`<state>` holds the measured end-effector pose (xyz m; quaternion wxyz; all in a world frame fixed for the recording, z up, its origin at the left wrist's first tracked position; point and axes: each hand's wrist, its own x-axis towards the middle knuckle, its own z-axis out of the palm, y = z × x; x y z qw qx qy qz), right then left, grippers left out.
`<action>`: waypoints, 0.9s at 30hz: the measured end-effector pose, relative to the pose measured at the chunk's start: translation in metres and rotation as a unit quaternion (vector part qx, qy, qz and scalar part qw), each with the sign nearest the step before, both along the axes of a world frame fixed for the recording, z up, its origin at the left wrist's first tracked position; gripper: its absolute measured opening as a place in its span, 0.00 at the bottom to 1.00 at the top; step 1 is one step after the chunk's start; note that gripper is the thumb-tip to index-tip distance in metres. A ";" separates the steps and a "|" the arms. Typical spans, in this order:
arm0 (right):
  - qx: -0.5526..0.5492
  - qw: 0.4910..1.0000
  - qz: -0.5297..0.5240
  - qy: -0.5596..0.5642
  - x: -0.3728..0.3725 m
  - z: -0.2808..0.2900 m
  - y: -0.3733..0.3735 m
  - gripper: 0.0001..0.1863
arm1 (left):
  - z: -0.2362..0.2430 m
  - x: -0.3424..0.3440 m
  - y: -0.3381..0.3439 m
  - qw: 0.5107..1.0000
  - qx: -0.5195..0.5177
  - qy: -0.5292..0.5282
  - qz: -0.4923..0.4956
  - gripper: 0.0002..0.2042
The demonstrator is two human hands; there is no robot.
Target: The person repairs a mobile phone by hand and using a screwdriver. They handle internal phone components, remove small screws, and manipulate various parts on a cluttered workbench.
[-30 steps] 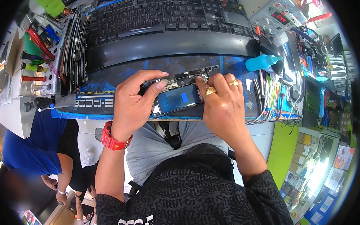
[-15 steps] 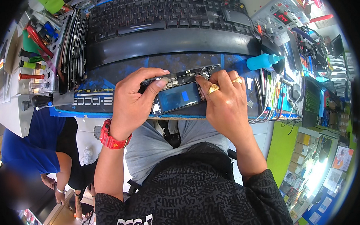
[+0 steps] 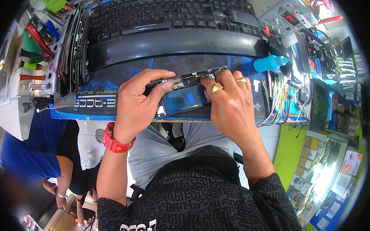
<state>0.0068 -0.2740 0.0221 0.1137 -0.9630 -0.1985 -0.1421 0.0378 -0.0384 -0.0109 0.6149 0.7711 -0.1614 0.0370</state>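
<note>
An opened smartphone (image 3: 180,101) is held at a slant above the front part of a blue-and-black work mat (image 3: 240,66), its lower edge seen close to the blue front edge of the workbench (image 3: 91,117); whether the mat is touched by it cannot be told. Its left end is grasped by the left hand (image 3: 136,104), with the thumb laid over the near face and the fingers curled behind the upper edge. The right hand (image 3: 232,101) is bent over the right end, with fingertips set against the inner parts; whether anything small is pinched there cannot be told. Beyond the phone, a bare strip of mat is left before the wrist rest (image 3: 170,47) of a black keyboard (image 3: 157,16), by which the far side is closed off. More bare mat is found to the left of the left hand, bounded by upright dark panels (image 3: 80,50) and a rack holding a red-handled screwdriver (image 3: 32,77). On the right, the room is narrowed by a light-blue dropper bottle (image 3: 268,63), a small white piece (image 3: 256,85) and a bundle of cables (image 3: 276,100). Farther off, the right corner is taken up by a bench power supply (image 3: 285,20) with a lit red display.
</note>
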 end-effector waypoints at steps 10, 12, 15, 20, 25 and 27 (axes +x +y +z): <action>-0.085 0.996 -0.018 0.001 0.000 0.000 0.012 0.19 | -0.003 -0.002 -0.001 1.000 -0.019 0.023 0.011 0.10; -0.068 0.998 -0.011 0.000 -0.001 0.004 0.008 0.19 | -0.006 -0.001 -0.001 0.999 -0.036 0.006 0.023 0.11; -0.020 1.000 0.007 -0.016 -0.004 -0.003 0.003 0.20 | -0.009 -0.001 0.000 0.999 -0.048 0.012 0.016 0.12; 0.052 0.997 0.053 -0.038 -0.020 -0.013 0.016 0.19 | -0.011 -0.001 0.001 0.999 -0.037 0.001 0.030 0.11; 0.042 0.995 0.066 -0.057 -0.013 -0.017 0.024 0.20 | -0.007 -0.003 0.001 0.999 -0.035 0.015 0.031 0.11; 0.030 0.995 0.073 -0.056 -0.010 -0.017 0.027 0.20 | -0.004 -0.003 0.000 0.999 -0.031 0.020 0.030 0.10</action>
